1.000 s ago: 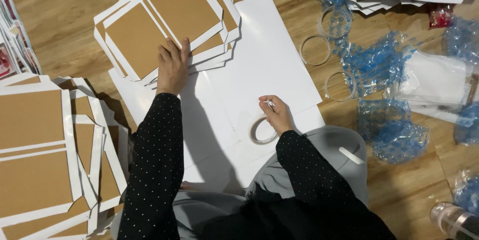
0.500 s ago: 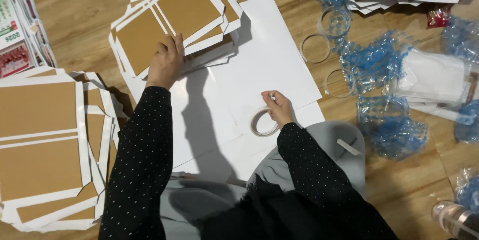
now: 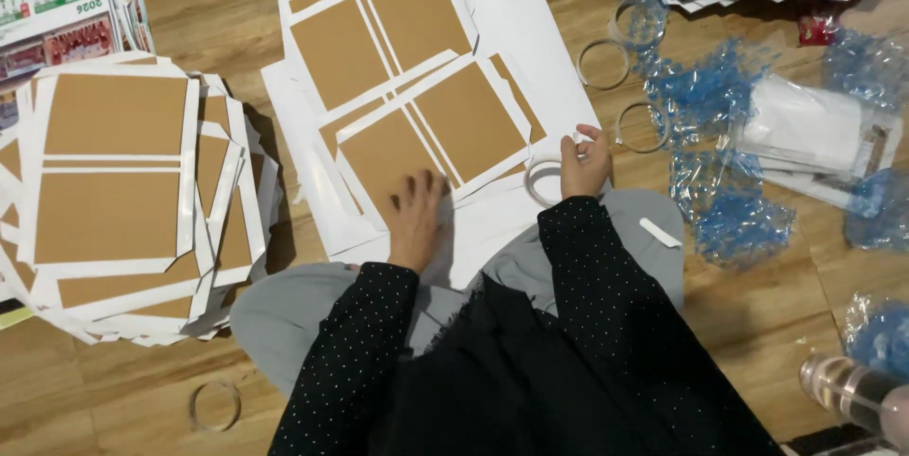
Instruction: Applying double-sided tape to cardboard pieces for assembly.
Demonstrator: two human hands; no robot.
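Since a second ago a brown-and-white card [image 3: 445, 139] has been drawn down under the flat, released left hand [image 3: 417, 219], while the tape roll [image 3: 544, 179] stays pinched in the right hand's [image 3: 585, 162] grip, just beside the card's right edge.

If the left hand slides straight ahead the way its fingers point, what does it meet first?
The left hand already rests on the nearest brown-and-white sheet. Going on, it would likely cross that sheet and reach the next sheet in the stack.
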